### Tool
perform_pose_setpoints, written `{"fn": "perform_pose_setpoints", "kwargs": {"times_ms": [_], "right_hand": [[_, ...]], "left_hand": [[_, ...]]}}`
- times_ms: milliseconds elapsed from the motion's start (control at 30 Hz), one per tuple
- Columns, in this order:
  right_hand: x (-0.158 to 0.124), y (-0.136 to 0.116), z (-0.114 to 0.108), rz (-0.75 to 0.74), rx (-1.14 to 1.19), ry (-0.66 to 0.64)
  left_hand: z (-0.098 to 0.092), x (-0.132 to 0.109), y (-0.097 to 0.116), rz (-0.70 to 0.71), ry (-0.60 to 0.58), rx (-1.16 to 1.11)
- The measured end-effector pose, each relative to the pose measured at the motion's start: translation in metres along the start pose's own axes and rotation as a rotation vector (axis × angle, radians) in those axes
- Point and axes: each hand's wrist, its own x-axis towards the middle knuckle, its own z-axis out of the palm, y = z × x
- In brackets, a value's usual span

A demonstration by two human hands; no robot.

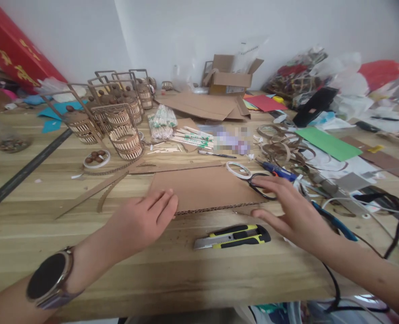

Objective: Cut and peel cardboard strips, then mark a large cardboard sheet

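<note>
A flat sheet of brown corrugated cardboard (204,186) lies on the wooden table (84,252). My left hand (141,222) rests flat at its near left corner, fingers stretched out and touching the edge; a dark watch is on that wrist. My right hand (292,211) hovers open at the sheet's right edge, fingers spread, over black-handled scissors (262,186). A yellow and black utility knife (233,236) lies on the table between my hands, just in front of the cardboard. Neither hand holds anything.
Cardboard strips (94,191) lie to the left. Several slatted cardboard baskets (118,121) stand behind, with a dish of brown beads (97,158). A tape roll (239,169), blue tool (278,172), cardboard rings (280,148), green paper (327,143), black cables (388,216) and an open box (229,76) crowd the right and back.
</note>
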Motion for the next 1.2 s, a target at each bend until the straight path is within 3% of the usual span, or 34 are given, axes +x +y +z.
{"fn": "perform_pose_setpoints", "kwargs": {"times_ms": [67,233,367,567,633,733,900,1067,1200], "right_hand": [[-0.017,0.003,0.001,0.068,0.02,0.011],[-0.048,-0.007,0.022,-0.113,0.084,-0.409],[-0.051,-0.018,0.029,0.017,0.153,-0.523],[-0.043,-0.027,-0.02,0.342,0.527,-0.94],[-0.043,-0.029,-0.032,0.448,0.687,-1.019],[-0.047,-0.029,-0.032,0.604,0.963,-0.968],[-0.054,-0.026,-0.01,0.771,1.334,-0.807],[-0.049,-0.031,-0.002,0.821,1.409,-0.814],[-0.046,-0.032,0.003,0.869,1.412,-0.717]], "left_hand": [[0.002,-0.003,0.003,0.017,-0.005,0.02],[0.008,-0.009,0.01,0.037,-0.021,0.049],[0.01,-0.014,0.021,0.038,-0.037,0.052],[0.026,-0.029,0.042,0.01,-0.08,0.054],[0.034,-0.032,0.045,0.001,-0.1,0.069],[0.044,-0.032,0.044,-0.018,-0.13,0.106],[0.05,-0.028,0.04,-0.02,-0.196,0.136],[0.048,-0.027,0.043,-0.02,-0.26,0.142],[0.049,-0.027,0.046,-0.022,-0.27,0.12]]}}
